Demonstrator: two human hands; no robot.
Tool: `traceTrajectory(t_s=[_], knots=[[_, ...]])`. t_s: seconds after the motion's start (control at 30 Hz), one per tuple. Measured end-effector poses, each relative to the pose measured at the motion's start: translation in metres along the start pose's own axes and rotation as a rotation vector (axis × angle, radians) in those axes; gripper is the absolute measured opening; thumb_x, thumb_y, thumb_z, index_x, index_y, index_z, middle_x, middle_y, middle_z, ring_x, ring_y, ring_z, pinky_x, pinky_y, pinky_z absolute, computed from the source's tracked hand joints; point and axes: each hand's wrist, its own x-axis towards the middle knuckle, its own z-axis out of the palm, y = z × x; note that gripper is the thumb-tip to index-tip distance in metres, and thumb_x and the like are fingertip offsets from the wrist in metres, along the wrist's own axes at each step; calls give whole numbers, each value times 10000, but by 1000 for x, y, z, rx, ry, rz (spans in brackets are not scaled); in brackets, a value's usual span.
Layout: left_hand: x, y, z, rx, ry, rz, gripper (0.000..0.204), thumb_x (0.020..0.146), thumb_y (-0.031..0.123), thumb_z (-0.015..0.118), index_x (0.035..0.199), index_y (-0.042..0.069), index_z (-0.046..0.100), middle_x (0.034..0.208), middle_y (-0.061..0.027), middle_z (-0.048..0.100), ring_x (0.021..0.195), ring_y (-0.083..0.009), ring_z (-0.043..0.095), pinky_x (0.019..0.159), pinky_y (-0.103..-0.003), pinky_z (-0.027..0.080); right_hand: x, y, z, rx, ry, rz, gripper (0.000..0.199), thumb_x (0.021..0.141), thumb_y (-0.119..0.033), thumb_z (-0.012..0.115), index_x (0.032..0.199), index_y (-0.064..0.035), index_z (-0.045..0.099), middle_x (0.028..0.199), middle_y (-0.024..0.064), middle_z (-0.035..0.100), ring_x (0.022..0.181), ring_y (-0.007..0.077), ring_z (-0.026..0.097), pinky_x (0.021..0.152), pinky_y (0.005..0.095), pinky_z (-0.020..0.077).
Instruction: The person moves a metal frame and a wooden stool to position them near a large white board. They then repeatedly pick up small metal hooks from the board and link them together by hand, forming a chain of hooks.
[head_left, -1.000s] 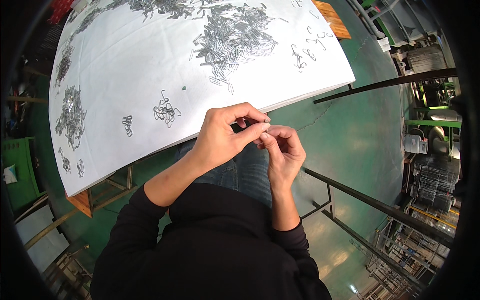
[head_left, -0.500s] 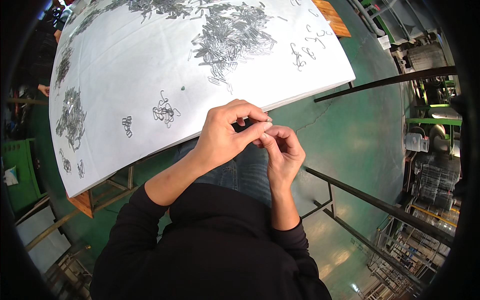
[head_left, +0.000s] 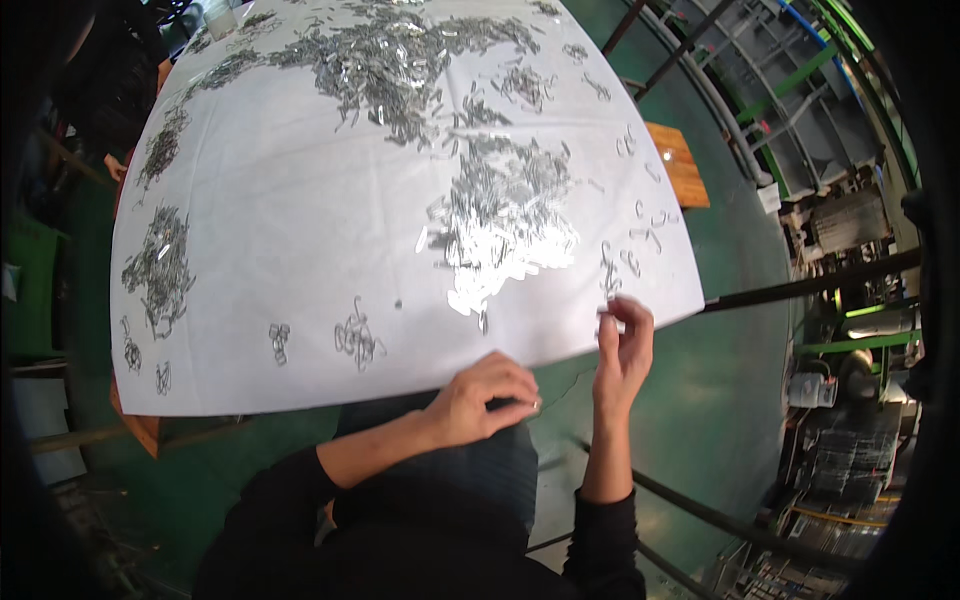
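Observation:
My left hand (head_left: pixel 487 398) is over my lap, just below the table's near edge, with thumb and forefinger pinched on a small metal piece (head_left: pixel 536 405). Its exact kind is too small to tell. Farther right, my right hand (head_left: pixel 624 350) reaches over the edge, thumb and fingertips close together by a little cluster of bent wire hooks (head_left: pixel 609 270). Blur hides what those fingertips hold. A large heap of flat, oblong metal pieces (head_left: pixel 500 215) lies beyond my hands, shining brightly at its near end. Two small clusters of wire pieces (head_left: pixel 357 338) (head_left: pixel 279 343) lie left of my left hand.
The white-covered table (head_left: pixel 270 230) carries more metal heaps (head_left: pixel 158 265) along its left side and far end. Single hooks (head_left: pixel 640 235) are scattered near its right edge. Another person's hand (head_left: pixel 115 167) shows at the far left. Dark metal bars (head_left: pixel 800 285) cross the green floor on the right.
My hands were together at the fingertips; now they are apart. The right hand has moved to the table's right part, the left slightly left. The view has tilted up, showing more of the table.

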Motion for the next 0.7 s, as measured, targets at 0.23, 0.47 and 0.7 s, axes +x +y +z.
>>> traceTrajectory(t_s=[0.23,0.47,0.7], knots=[[0,-43,-2,17,-179,51,90,754,89,688,822,62,635,934,-32,606,924,-208,566,808,-310,452,201,59,101,-397,-255,-301,389,827,-167,647,1173,-40,526,1201,127,523,1117,293,507,926,378,420],[3,-61,-7,-98,-241,34,115,798,101,672,903,70,638,974,-45,600,923,-215,580,774,-316,494,315,123,203,-615,-407,-531,293,849,-169,602,1139,-127,596,1242,77,517,1166,284,472,957,397,395],[-4,-64,-2,-155,-260,-20,118,834,127,608,932,62,608,984,-44,574,945,-216,543,816,-323,467,350,128,224,-937,-384,-514,291,890,-256,543,1171,-211,607,1319,49,475,1289,305,349,1037,573,244]])
